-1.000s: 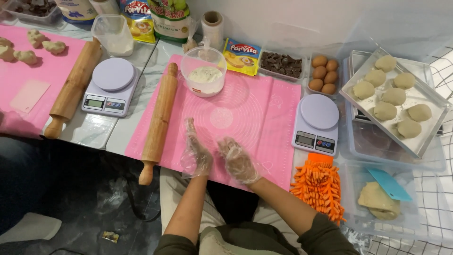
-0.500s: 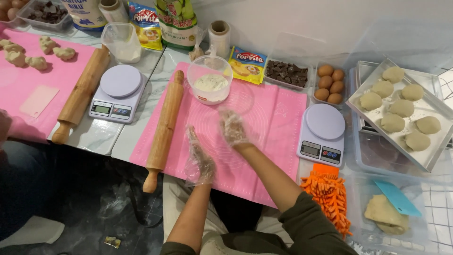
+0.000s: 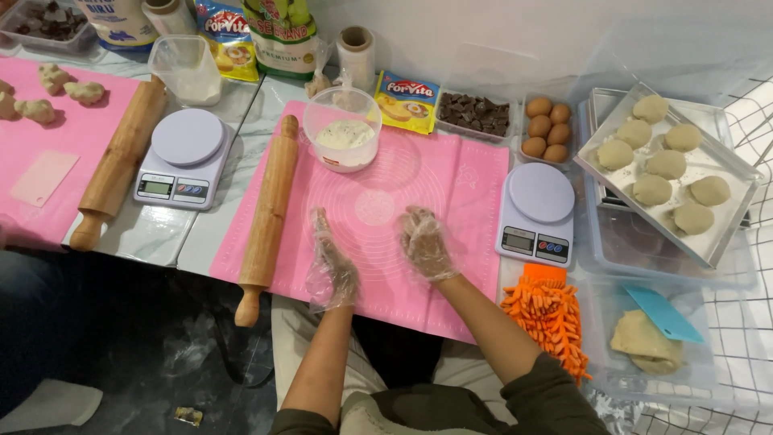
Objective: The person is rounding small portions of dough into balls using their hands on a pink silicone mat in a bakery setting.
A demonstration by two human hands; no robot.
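- Our left hand [image 3: 332, 270] and right hand [image 3: 427, 244], both in loose clear plastic gloves, rest apart and open on the pink silicone mat [image 3: 451, 173] at the frame's centre, gripping nothing.
- The small dough disc [image 3: 375, 207] lies flat on the mat just above and between the hands, touching neither.
- We judge the baggy gloves could snag or stick to the soft dough and drag it out of shape.
- The wooden rolling pin [image 3: 266, 216] lies along the mat's left edge, its lower handle past the table edge; a nudge from our left elbow might roll it off.
- The clear bowl [image 3: 345, 129] above the disc holds a pale, speckled mass, and a reaching wrist could tip it.
- Upper right, the metal tray [image 3: 721, 234] carries nine dough rounds and sits tilted on a clear bin; we think it could slide.
- The egg tub [image 3: 525, 165] holds six brown eggs; beside it the chocolate tray [image 3: 475, 113] holds dark chunks.
- Lower right, a clear box [image 3: 700, 374] holds a dough lump and a blue scraper [image 3: 664, 315].
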